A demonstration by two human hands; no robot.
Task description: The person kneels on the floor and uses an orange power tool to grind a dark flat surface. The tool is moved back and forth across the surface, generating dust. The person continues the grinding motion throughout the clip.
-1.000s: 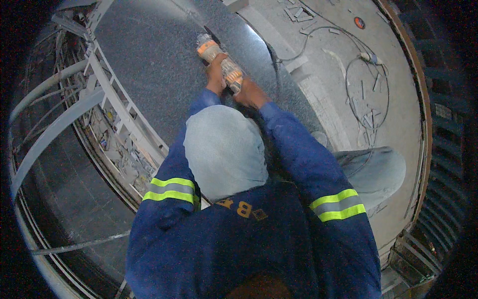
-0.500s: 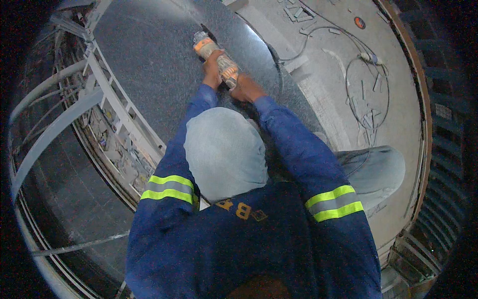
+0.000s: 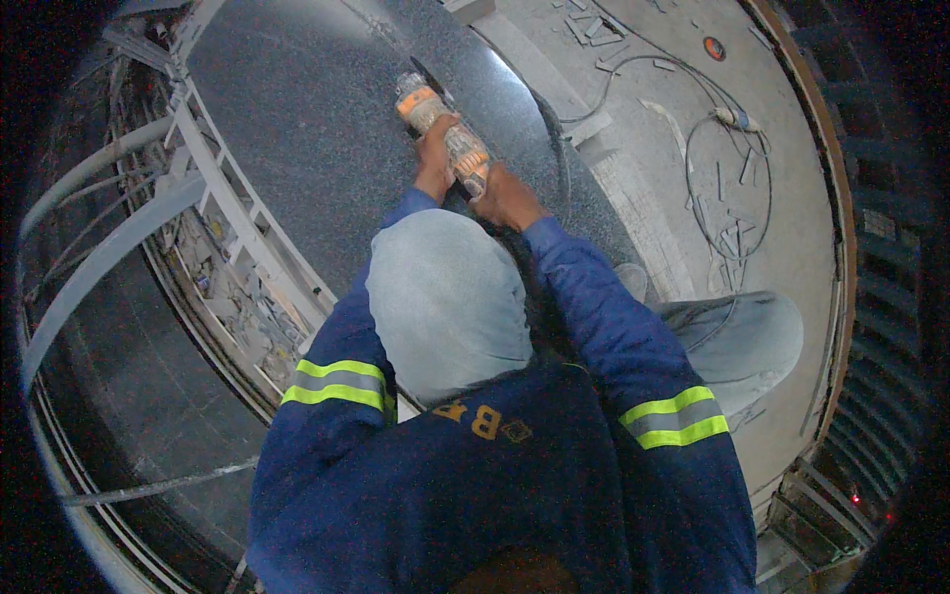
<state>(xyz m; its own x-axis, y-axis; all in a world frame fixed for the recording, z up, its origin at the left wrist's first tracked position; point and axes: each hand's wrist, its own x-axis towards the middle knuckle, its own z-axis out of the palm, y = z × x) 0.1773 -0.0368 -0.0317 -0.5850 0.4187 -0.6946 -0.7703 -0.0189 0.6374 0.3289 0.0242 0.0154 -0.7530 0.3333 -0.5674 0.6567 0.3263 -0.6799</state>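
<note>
A dusty orange-and-grey angle grinder (image 3: 463,148) is gripped in both hands over a dark speckled stone slab (image 3: 307,139). My left hand (image 3: 433,160) wraps around its body near the head. At the rear end of the tool, my right hand (image 3: 508,198) has its fingers closed on the housing. The grinder's thin dark disc (image 3: 431,81) stands edge-on at the slab, and whether it touches the stone is hard to see. Pale dust spreads over the far part of the slab. My bent knee in pale trousers (image 3: 445,307) is below the hands.
A power cable (image 3: 683,74) loops over the dusty floor on the right to a connector (image 3: 737,120). Offcut strips (image 3: 599,32) and an orange-and-black disc (image 3: 714,48) lie there. Left of the slab runs a metal frame (image 3: 233,213) with rubble beside it. A curved railing bounds the far left.
The grinder and both hands have shifted slightly to the right and toward me. More of the disc shows now. Both hands keep their hold.
</note>
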